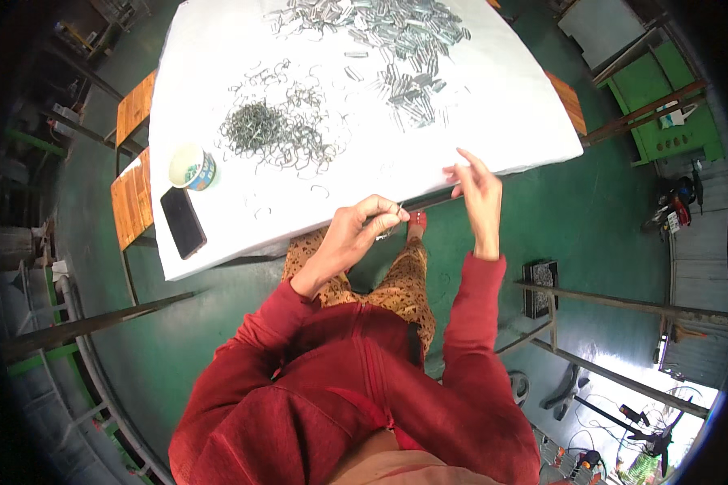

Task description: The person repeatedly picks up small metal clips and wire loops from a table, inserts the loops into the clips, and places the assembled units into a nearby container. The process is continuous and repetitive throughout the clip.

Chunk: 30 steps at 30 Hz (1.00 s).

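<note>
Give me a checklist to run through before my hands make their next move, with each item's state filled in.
1. Left hand pinching: ok, thumb and index finger meet around a small thin piece.
2. Kind of piece clear: cannot tell, it is too small.
3. Right hand free: ok, fingers spread, nothing visible in it.
4. Dark loops all gathered: not ok, many lie loose around the dense heap, a few nearer the table's near edge.
5. Cup upright: ok, it stands near the left edge.
6. Phone apart from the cup: cannot tell, they sit very close.
</note>
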### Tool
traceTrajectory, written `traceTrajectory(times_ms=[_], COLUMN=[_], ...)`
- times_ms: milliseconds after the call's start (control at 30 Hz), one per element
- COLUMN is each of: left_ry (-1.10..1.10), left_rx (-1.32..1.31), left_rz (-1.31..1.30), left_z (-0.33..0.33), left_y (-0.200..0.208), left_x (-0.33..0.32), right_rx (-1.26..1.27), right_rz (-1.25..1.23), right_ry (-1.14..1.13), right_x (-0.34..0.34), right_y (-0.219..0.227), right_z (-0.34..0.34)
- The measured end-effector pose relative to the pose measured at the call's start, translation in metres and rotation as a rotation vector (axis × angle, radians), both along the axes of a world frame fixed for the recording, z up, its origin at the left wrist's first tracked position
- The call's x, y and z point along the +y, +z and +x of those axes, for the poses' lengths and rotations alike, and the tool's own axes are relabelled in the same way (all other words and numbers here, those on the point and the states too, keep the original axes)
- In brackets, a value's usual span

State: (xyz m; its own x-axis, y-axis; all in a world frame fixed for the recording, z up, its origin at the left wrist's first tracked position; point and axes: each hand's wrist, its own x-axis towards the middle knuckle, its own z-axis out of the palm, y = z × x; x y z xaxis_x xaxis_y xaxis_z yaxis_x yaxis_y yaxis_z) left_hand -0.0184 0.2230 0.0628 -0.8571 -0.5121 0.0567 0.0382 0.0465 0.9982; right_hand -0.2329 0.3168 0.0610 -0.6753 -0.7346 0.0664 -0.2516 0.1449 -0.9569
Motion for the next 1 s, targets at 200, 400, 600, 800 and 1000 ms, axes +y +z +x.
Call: traceTrajectory(times_ms=[200,400,600,800,1000], left_ry=[0.049,0.076,0.091,0.098,0.078], left_rx=[0.01,0.037,0.039,0.091,0.015], left_rz=[-0.073,0.028,-0.132,-0.071,-0.132], left_z=[0.004,0.011,0.011,-0.005,-0.007], left_y=[0.005,0.003,-0.008,-0.023,-0.027], left_x=[0.007,0.009,0.005,0.005,0.002], right_rx=[0.597,0.46,-0.248,-0.347,-0.3], right_rz=[0.323,0.209,-0.173,-0.082,-0.06], right_ry=[-0.267,-0.336,0.053,0.223,0.265], right_x=[-0.102,-0.115,-0.053,-0.002,-0.005], right_y=[-0.11,-0.105,-0.057,0.007,0.028], right_z=[-0.116,-0.099,-0.034,0.016,0.033])
